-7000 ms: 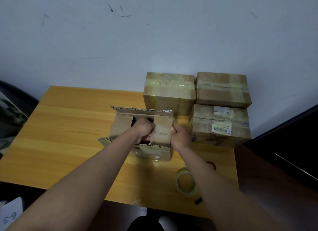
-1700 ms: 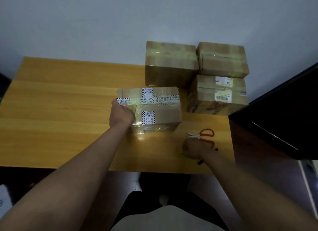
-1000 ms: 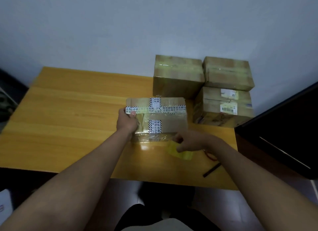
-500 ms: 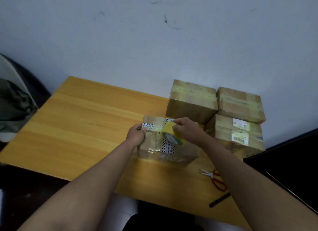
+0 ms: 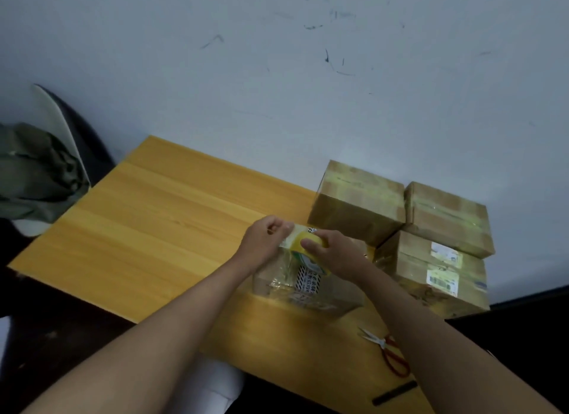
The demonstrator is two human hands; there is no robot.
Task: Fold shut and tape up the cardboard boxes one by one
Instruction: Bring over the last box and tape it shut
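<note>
**Taping the box on the table**

On the wooden table (image 5: 147, 228), left hand (image 5: 264, 244) is pinching the tape end at the cardboard box (image 5: 308, 285) top-left edge; right hand (image 5: 335, 253) is gripping the yellow tape roll (image 5: 303, 244) on top. Three sealed boxes (image 5: 357, 204) are sitting just beyond, red scissors (image 5: 389, 352) near the right edge.
</note>
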